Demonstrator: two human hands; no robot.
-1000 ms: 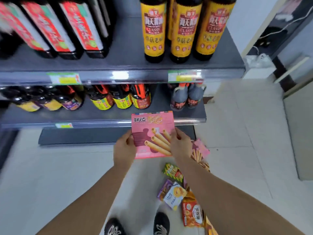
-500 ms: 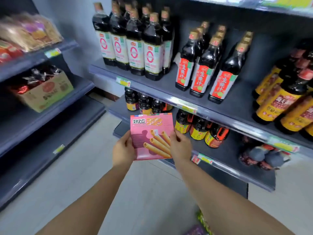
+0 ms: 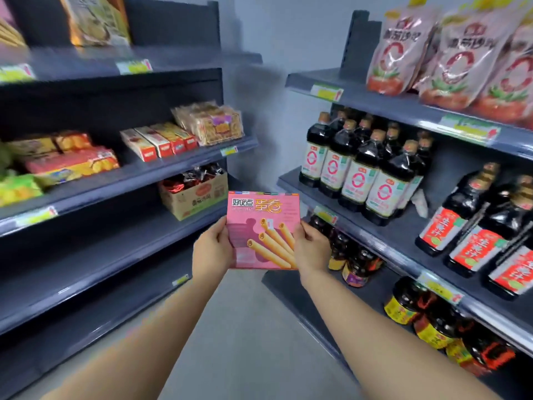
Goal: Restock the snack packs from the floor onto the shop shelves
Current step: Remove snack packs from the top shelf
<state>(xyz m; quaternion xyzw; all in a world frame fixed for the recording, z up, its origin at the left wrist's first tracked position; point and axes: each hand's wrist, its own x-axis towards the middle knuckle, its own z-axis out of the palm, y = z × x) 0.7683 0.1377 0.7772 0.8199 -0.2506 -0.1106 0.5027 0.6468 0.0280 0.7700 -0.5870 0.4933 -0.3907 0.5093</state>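
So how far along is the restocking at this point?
Done: unclear; snack boxes already sit on the left shelf unit, but who placed them is not shown. In hand: one pink snack box, gripped by the left hand and right hand, not yet shelved. Left: placing it, likely on the mostly bare lower left shelf; any packs on the floor are out of view.

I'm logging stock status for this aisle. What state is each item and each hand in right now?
pink snack box: upright, front facing the camera, held in the air.
left hand: grips the box's left edge.
right hand: grips the box's right edge.
cardboard carton: top open, on left shelf.
white-label bottles: upright, capped.
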